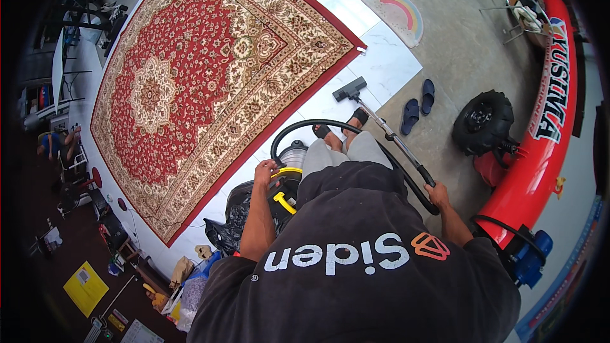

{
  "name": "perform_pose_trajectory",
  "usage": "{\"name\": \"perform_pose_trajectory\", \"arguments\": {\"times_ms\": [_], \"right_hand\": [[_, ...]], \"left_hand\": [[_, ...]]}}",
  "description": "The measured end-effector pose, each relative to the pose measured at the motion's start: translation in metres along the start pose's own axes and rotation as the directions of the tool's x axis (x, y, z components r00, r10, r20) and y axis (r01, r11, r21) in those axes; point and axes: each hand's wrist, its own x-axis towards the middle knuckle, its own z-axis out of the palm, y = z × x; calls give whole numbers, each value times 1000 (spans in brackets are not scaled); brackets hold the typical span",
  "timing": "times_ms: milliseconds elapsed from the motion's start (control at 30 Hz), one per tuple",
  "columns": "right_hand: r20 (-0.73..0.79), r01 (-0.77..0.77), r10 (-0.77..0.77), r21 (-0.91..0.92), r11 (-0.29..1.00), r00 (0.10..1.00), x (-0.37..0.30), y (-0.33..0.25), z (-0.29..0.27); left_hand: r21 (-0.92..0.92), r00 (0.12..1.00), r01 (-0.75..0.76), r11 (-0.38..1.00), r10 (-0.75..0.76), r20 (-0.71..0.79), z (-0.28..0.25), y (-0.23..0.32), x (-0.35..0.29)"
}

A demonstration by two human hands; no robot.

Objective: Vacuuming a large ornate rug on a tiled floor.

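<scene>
My right hand [436, 195] is wrapped round the grip of a vacuum cleaner wand [401, 145], a metal tube slanting up and left. Its wide grey floor head [349, 89] rests on the white tiles beside the rug. A black hose [305, 124] arches from near my left side across my legs to the grip. My left hand [265, 171], fingers curled, is at the hose's lower end, beside the vacuum cleaner [289, 184], which has a silver, yellow and black body. What those fingers hold, if anything, is hidden.
A red patterned rug [190, 89] covers the white tiles [375, 57] ahead. Dark slippers [411, 116] and a rainbow mat [397, 16] lie on concrete. At right are a black wheel [481, 122] and a long red machine [540, 127]. A black plastic bag [232, 222] lies at left.
</scene>
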Motion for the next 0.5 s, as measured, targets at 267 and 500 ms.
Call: {"name": "perform_pose_trajectory", "arguments": {"times_ms": [267, 500], "right_hand": [[-262, 216, -295, -292, 932, 919, 43, -4, 44], [-236, -95, 111, 81, 992, 965, 29, 8, 49]], "left_hand": [[110, 997, 81, 991, -81, -5, -22, -5, -3], [-18, 999, 15, 1000, -15, -33, -27, 15, -12]]}}
